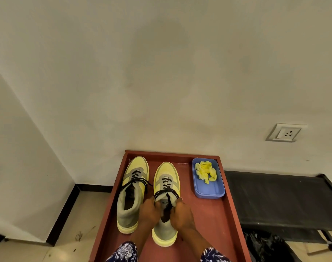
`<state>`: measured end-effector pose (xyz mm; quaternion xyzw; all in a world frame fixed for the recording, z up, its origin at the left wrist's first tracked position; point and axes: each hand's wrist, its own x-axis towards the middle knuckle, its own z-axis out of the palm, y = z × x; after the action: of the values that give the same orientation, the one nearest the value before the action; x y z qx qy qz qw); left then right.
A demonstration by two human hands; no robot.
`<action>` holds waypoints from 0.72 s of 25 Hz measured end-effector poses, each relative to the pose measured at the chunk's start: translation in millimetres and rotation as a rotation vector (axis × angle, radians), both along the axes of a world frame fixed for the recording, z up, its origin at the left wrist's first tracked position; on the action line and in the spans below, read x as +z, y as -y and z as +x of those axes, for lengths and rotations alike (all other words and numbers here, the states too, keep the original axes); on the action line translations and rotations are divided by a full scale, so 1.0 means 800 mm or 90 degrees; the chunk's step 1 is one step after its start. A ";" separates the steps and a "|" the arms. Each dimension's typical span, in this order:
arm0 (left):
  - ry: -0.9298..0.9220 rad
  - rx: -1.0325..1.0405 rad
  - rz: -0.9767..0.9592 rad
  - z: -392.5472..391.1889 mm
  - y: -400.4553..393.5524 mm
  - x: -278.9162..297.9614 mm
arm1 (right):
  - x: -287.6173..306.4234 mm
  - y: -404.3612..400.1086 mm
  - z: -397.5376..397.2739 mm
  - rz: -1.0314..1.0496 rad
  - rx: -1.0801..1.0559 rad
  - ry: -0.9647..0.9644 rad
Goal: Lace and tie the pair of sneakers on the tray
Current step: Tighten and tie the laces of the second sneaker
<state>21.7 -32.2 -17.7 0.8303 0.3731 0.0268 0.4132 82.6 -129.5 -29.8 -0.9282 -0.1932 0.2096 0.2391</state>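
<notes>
1. Red-brown and shallow, the tray (226, 197) carries both sneakers side by side with toes toward the wall, heels toward the person, likely so the laces face the hands.
2. The right sneaker (166, 203) stands in the middle of the tray and is the one being worked on. Its black laces (167, 188) run through the lower eyelets and fan out at the top of the tongue.
3. The left hand (149, 212) and the right hand (181, 214) flank the shoe's opening, fingers curled at the collar where the lace ends come out. They appear to pinch the laces, one side each, probably to pull them snug; the exact contact is too small to confirm.
4. The left sneaker (132, 193) sits just beside it, touched by neither hand, its lace (136, 179) crossed loosely with no clear bow visible, so it may need tying.
5. A blue box (208, 191) in the tray's far right corner holds a crumpled yellow cloth (205, 171), set apart from the shoes.
6. The tongue of the right sneaker bears small dark print, too blurred to read. No other writing shows.
</notes>
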 end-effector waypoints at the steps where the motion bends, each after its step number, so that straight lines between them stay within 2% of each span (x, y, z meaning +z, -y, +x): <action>1: -0.002 0.006 0.001 0.005 -0.005 0.002 | 0.001 -0.006 0.005 -0.003 0.006 0.005; 7: -0.024 0.052 -0.009 0.019 -0.026 -0.005 | -0.007 -0.032 0.022 -0.012 0.033 0.029; 18: -0.055 0.051 0.018 0.031 -0.034 -0.012 | -0.022 -0.041 0.027 0.047 0.029 0.008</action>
<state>46.3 -5.2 -27.7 0.8209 0.4229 0.0128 0.3835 104.6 -96.4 -47.7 -0.9156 -0.2232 0.2016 0.2668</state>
